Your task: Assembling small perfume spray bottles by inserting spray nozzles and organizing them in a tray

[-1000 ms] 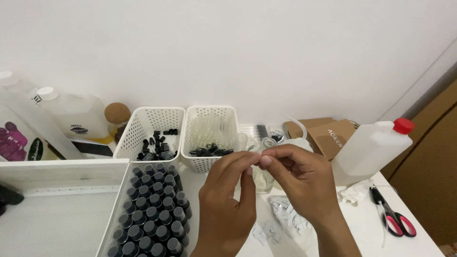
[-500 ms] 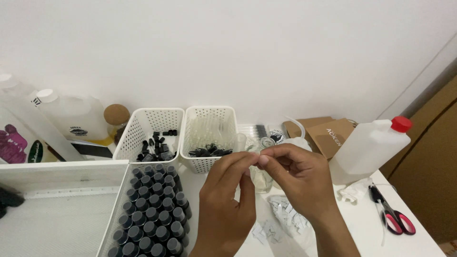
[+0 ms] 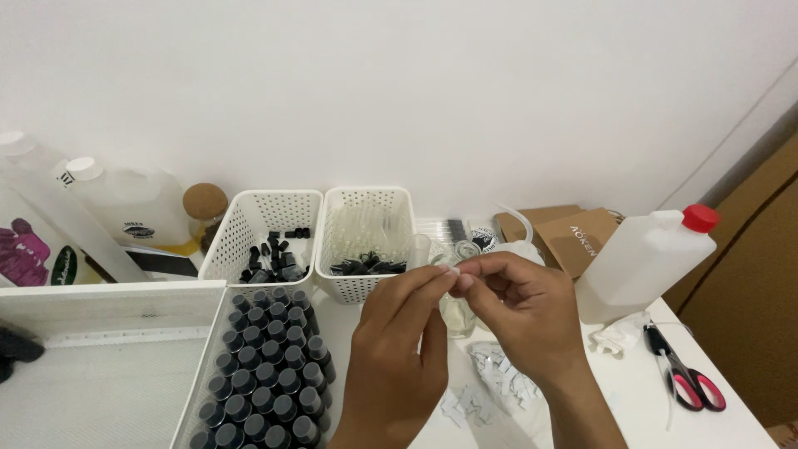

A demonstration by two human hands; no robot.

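Both hands meet over the middle of the desk (image 3: 740, 399), fingertips drawn together around something very small and pale. The left hand (image 3: 399, 349) rises from below with thumb and forefinger pinched shut at its tip; the right hand (image 3: 519, 312) comes in from the side, its fingers curled and pinched against the same spot. The small white piece (image 3: 453, 273) sits right between the two pinches, so neither hand is nearer than the other: both are on it. It is too small and too covered by fingers to tell its long axis or exact shape; it looks like a thin pale sliver or slip.

Just behind and below the fingertips stands a small clear glass bottle (image 3: 459, 312), upright, mostly hidden by the hands. On the desk under the right wrist lies a heap of little white slips (image 3: 499, 374), loose and scattered, just beside the bottle.

To the left, a white tray (image 3: 204, 366) holds tight rows of small dark-capped bottles (image 3: 270, 374), near the left forearm. Behind it stand two white perforated baskets: the left basket (image 3: 262, 212) with black caps, the right basket (image 3: 366, 208) with clear parts and a few black pieces. Well to the right stands a white plastic jug with a red cap (image 3: 644, 262), and red-handled scissors (image 3: 686, 378) lie near the desk's edge.
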